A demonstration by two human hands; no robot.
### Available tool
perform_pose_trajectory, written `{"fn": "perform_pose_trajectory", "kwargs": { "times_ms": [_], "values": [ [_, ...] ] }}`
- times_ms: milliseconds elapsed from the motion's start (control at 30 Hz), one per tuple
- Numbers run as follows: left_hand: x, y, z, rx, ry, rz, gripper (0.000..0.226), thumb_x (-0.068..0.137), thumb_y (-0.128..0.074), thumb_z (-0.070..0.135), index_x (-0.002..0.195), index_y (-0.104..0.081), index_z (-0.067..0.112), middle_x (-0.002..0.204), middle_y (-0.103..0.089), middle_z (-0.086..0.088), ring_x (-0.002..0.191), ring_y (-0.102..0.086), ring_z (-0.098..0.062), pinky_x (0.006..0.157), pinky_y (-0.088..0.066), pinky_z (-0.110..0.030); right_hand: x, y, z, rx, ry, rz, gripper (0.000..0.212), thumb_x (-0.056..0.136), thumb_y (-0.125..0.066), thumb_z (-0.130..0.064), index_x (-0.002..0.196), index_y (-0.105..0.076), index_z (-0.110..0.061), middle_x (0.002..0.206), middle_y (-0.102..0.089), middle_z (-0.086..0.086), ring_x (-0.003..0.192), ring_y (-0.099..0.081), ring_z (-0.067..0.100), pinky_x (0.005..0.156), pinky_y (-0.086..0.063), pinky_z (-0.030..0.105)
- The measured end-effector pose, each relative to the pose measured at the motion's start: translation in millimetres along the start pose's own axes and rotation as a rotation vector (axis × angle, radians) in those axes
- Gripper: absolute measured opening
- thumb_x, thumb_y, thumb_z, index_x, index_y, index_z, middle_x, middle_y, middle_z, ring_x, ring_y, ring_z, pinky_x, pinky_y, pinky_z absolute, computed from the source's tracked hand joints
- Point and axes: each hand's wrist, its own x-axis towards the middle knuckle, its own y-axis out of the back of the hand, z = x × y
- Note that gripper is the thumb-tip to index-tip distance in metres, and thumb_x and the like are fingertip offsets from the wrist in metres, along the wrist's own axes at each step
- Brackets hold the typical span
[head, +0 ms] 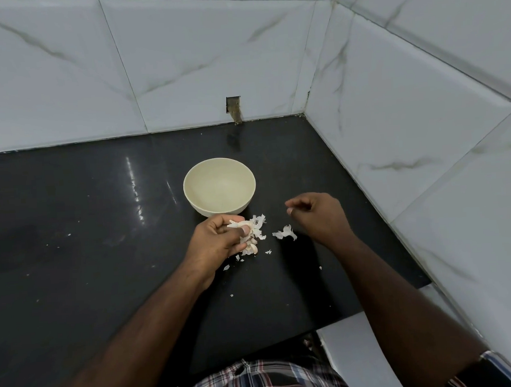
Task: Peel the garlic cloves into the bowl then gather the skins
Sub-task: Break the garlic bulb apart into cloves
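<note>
A glossy black countertop (72, 217) is seen fitted into a corner of white, grey-veined wall tiles (197, 63), with light reflected in streaks on its left half. A small rectangular hole (234, 108) is cut in the far tiles just above the counter edge. A cream bowl (219, 185) is set upright near the middle of the counter, and nothing can be made out inside it. Just near of the bowl, a cluster of garlic cloves (248, 236) is gripped by the left hand (218, 239), fingers and thumb curled round it. The right hand (317, 213) is held to the right, above the counter, fingers loosely curled with nothing held. Loose garlic skins (284, 232) are scattered between the hands, with smaller flakes nearer. A plaid shirt (258, 379) is visible at the near edge.
</note>
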Motion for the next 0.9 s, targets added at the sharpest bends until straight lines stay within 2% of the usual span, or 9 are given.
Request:
{"fn": "perform_pose_trajectory", "kwargs": {
  "times_ms": [67,200,267,400,567,667,733,800,900],
  "values": [
    [0,-1,1,0.001,-0.001,-0.006,0.021,0.086,-0.075,0.004,0.106,-0.069,0.006,0.1,-0.074,-0.02,0.09,-0.07,-0.023,0.074,-0.06,-0.026,-1,-2,-5,0.077,0.038,0.049,0.023,0.09,-0.066,-0.012,0.106,-0.077,-0.023,0.101,-0.075,-0.012,0.086,-0.064,-0.01,0.082,-0.049,0.008],
    [-1,-3,4,-0.009,-0.011,-0.033,0.017,0.088,-0.073,0.008,0.104,-0.069,0.005,0.099,-0.075,-0.019,0.089,-0.073,-0.026,0.078,-0.059,-0.028,-16,-12,-23,0.467,0.086,-0.281,0.04,0.084,-0.078,-0.007,0.121,-0.07,-0.021,0.116,-0.072,-0.009,0.108,-0.065,-0.001,0.093,-0.051,0.019],
    [-2,-5,5,-0.025,-0.01,-0.054,0.015,0.09,-0.072,0.011,0.103,-0.069,0.004,0.097,-0.075,-0.02,0.088,-0.074,-0.028,0.077,-0.059,-0.028,-22,-23,-28,0.568,0.087,-0.358,0.043,0.082,-0.078,-0.002,0.122,-0.068,-0.013,0.115,-0.073,-0.001,0.108,-0.068,0.009,0.093,-0.054,0.023],
    [-4,-6,7,-0.042,-0.008,-0.053,0.02,0.089,-0.073,0.014,0.103,-0.067,0.001,0.096,-0.075,-0.022,0.084,-0.074,-0.024,0.068,-0.057,-0.024,-23,-37,-31,0.567,0.034,-0.23,0.03,0.08,-0.078,0.003,0.108,-0.075,-0.007,0.099,-0.076,0.005,0.087,-0.072,0.011,0.081,-0.057,0.025],
    [-3,-7,2,-0.046,-0.007,-0.009,0.03,0.086,-0.077,0.014,0.105,-0.063,-0.005,0.099,-0.074,-0.023,0.093,-0.074,-0.029,0.077,-0.059,-0.031,-21,-41,-30,0.486,0.02,-0.13,0.01,0.074,-0.087,-0.02,0.079,-0.079,-0.022,0.08,-0.077,-0.002,0.079,-0.075,0.019,0.077,-0.062,0.039],
    [-3,-8,0,-0.057,-0.01,0.01,0.021,0.088,-0.074,0.009,0.101,-0.063,-0.003,0.099,-0.074,-0.023,0.092,-0.074,-0.028,0.077,-0.059,-0.029,-21,-43,-29,0.487,0.006,-0.112,0.018,0.074,-0.085,-0.006,0.07,-0.076,-0.021,0.075,-0.076,0.004,0.073,-0.075,0.027,0.073,-0.063,0.046],
    [-3,-9,1,-0.058,-0.013,0.025,0.017,0.088,-0.074,0.008,0.098,-0.063,-0.001,0.098,-0.074,-0.023,0.091,-0.074,-0.028,0.073,-0.059,-0.028,-21,-41,-31,0.552,-0.033,-0.126,0.02,0.076,-0.081,0.003,0.071,-0.074,-0.014,0.075,-0.075,0.012,0.07,-0.073,0.028,0.071,-0.063,0.043],
    [-3,-9,2,-0.072,-0.014,0.058,0.015,0.088,-0.073,0.008,0.096,-0.063,0.001,0.098,-0.075,-0.021,0.09,-0.074,-0.027,0.071,-0.06,-0.027,-21,-37,-32,0.651,-0.087,-0.169,0.016,0.078,-0.076,0.01,0.076,-0.072,-0.005,0.074,-0.072,0.016,0.066,-0.07,0.023,0.066,-0.062,0.032],
    [-3,-6,4,-0.098,-0.008,0.081,0.015,0.09,-0.071,0.007,0.101,-0.062,0.0,0.098,-0.075,-0.019,0.087,-0.075,-0.026,0.076,-0.061,-0.03,-15,-27,-24,0.663,-0.144,-0.209,0.019,0.083,-0.071,0.01,0.085,-0.073,-0.009,0.073,-0.07,0.011,0.067,-0.066,0.02,0.067,-0.059,0.029]
  ]
}}
